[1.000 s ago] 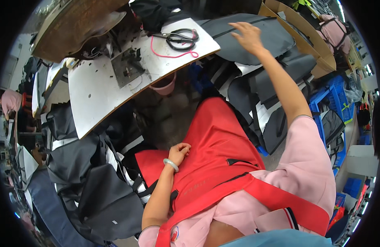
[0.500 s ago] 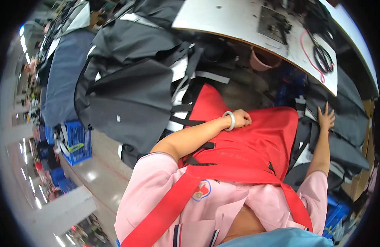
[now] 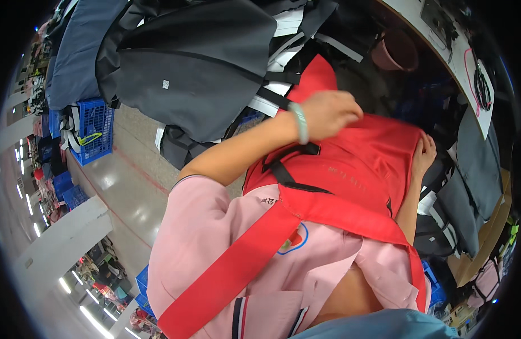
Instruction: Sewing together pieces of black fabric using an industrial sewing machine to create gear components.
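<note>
My left hand [image 3: 331,114], with a pale green bangle [image 3: 301,123] at the wrist, is over the red apron [image 3: 379,147] on my lap. Its fingers are curled and slightly blurred; whether anything lies in them is hidden. At the apron's right edge, my right hand [image 3: 423,155] has its fingers bent against the red cloth and appears to grip it. Large dark grey fabric pieces [image 3: 187,79] with white edges are heaped to the left. More grey fabric pieces [image 3: 478,164] hang at the right, beyond my right hand.
A white worktable [image 3: 469,79] with black cable and a pink cord stands at the upper right. Beneath it is a pinkish bucket [image 3: 395,51]. A blue crate [image 3: 95,130] sits on the floor at the left; a cardboard box [image 3: 480,248] is at the right.
My right hand has come off the grey fabric at the right and moved in to the apron's edge. My left hand has lifted somewhat from the apron. The view has turned and shifted.
</note>
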Tool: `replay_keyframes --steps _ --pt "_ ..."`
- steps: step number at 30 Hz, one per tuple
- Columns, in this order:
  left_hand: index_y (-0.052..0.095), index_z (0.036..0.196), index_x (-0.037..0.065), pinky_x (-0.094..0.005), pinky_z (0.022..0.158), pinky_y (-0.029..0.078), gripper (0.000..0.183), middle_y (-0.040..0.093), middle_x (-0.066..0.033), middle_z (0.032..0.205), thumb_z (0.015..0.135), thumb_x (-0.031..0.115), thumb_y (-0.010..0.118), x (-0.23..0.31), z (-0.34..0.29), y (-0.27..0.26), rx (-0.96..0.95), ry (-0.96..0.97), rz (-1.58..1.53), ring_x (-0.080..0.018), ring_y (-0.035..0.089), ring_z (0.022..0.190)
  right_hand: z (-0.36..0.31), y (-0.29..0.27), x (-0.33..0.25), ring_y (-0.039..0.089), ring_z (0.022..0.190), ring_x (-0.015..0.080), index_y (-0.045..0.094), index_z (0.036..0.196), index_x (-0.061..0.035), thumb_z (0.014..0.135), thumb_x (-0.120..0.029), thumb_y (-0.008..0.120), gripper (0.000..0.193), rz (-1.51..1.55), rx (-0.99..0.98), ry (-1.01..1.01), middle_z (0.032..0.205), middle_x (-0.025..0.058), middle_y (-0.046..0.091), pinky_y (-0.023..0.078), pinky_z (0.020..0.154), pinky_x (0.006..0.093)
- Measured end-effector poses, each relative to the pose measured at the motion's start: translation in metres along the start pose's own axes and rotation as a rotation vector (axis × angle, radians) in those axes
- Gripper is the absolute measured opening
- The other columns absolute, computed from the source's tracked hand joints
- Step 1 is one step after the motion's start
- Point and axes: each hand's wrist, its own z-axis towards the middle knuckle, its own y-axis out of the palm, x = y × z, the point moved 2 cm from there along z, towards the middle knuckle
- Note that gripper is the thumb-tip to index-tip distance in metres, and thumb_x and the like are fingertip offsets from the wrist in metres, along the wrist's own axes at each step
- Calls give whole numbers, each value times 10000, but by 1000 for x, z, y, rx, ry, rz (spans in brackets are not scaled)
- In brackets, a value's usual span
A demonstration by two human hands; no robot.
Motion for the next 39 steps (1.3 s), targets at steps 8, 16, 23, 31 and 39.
replay_keyframes --steps 8,16,23,31,39 --pt "701 968 78 -379 910 410 174 648 -79 987 810 139 660 -61 -76 -149 -102 -356 799 -267 593 985 21 -1 -27 630 919 163 687 1092 -61 919 -93 551 222 530 -96 336 1044 88 687 473 824 265" --pt "686 917 32 -351 714 474 144 635 -118 824 818 132 659 -3 -30 -189 153 -258 539 -306 621 776 94 -66 -217 578 1118 208 572 1272 -78 885 -180 658 409 887 -263 -175 1235 107 588 443 955 293" --pt "655 854 -11 -317 530 429 115 554 -133 705 743 -7 684 165 23 -145 54 156 463 -281 562 584 103 -156 -350 396 1326 309 476 1330 -75 740 -346 795 723 1099 -130 -820 1361 165 476 324 1083 398" --pt "677 849 -50 -254 543 419 173 659 -95 733 722 43 748 245 80 -146 -80 661 89 -144 559 580 68 -265 -306 562 651 208 634 898 -8 872 -135 665 134 1518 -153 -917 801 68 607 447 582 306" --pt "700 1013 -33 -199 683 492 232 685 -46 873 849 128 722 106 231 -102 -17 -147 -228 -83 615 761 159 -174 -245 525 787 24 611 973 -9 979 -191 528 200 1680 -183 52 856 -33 598 432 709 195"
